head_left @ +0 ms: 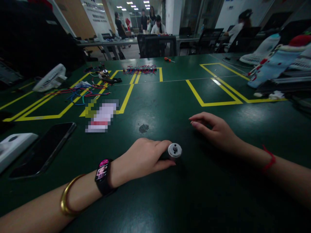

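Between the thumb and fingers of my left hand (pixel 148 155) is a small silver motor (pixel 175 150), upright on the dark green table (pixel 150 197). Its round end faces up, with a dark shaft in the middle and small dark holes beside it. A black smart band and a gold bangle are on my left wrist. To the right of the motor, my right hand (pixel 213 131) rests near the tabletop with its fingers loosely curved, thumb a little apart from them, and holds nothing. A red string circles that wrist.
A black phone (pixel 46 150) and a white device (pixel 14 147) lie at left. Beyond are loose wires (pixel 85 92), a white fan (pixel 51 77), a bundle of wired parts (pixel 141 69) and an orange screwdriver (pixel 168 60). Yellow tape (pixel 220 104) marks the table. People sit and stand farther back.
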Motion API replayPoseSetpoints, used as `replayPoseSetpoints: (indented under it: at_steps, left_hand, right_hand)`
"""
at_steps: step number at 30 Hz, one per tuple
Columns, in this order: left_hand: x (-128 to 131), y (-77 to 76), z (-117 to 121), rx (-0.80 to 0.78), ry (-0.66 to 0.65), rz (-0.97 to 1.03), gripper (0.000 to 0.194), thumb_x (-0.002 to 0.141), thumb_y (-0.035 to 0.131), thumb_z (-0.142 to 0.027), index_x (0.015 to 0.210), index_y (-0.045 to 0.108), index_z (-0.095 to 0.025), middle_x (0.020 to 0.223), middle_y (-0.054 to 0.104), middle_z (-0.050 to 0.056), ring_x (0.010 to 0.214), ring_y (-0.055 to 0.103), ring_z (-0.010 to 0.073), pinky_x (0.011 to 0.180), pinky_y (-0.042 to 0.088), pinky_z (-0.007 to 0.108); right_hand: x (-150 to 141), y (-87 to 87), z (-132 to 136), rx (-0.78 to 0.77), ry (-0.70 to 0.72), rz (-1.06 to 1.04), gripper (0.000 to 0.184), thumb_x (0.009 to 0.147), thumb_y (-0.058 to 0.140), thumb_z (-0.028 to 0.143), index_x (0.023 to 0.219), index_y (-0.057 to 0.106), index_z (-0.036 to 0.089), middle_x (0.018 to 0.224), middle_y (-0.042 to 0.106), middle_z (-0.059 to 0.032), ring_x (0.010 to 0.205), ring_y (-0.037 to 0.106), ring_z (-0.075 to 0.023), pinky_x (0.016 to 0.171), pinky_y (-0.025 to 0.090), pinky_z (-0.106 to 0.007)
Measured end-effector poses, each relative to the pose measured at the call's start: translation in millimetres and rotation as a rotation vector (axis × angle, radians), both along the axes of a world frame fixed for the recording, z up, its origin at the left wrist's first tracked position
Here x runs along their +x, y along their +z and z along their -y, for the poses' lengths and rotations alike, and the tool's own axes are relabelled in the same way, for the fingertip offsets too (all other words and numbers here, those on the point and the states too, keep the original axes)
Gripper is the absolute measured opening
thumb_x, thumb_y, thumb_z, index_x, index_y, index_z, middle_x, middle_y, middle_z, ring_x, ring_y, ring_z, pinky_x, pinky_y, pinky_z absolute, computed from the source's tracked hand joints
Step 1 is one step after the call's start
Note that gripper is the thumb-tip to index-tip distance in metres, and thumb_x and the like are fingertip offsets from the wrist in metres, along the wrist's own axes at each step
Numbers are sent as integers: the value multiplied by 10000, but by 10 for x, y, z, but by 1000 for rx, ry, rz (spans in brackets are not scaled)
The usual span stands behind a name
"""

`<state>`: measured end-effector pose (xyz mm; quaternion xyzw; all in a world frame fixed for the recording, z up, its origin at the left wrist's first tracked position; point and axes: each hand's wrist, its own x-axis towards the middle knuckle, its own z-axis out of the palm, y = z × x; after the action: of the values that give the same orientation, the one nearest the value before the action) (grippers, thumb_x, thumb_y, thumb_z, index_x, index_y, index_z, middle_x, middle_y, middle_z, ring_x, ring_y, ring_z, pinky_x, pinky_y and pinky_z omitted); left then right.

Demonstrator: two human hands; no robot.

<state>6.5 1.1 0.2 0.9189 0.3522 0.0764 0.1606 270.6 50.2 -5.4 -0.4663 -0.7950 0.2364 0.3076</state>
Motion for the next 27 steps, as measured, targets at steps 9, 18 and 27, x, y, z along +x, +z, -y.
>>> replayPoseSetpoints:
  at_steps: [9, 18, 27]
  left_hand:
    - [1, -24, -2, 55, -11, 10, 339, 916, 552, -441, 1139, 515, -188, 904, 698, 33, 731, 668, 184, 622, 444, 261]
    - [6, -6, -5, 25, -1, 3, 326, 908, 572, -422, 1143, 507, -205, 933, 694, 16, 749, 666, 180, 631, 444, 266]
    - [8, -42, 3, 52, -2, -19, 306, 919, 530, -453, 1066, 534, -185, 866, 689, 32, 725, 670, 194, 619, 454, 263]
  right_hand:
    - [56, 3, -74, 74, 14, 158, 268, 865, 586, 351, 1064, 650, 184, 945, 634, -73, 790, 588, -198, 648, 473, -332]
    - [144, -118, -212, 174, 35, 280, 250, 818, 635, 357, 1009, 684, 203, 1024, 631, -95, 974, 566, -275, 853, 453, -486]
    - [-313, 229, 364, 251, 268, 89, 165, 854, 632, 289, 993, 719, 272, 1127, 592, -82, 1026, 536, -250, 861, 460, -436]
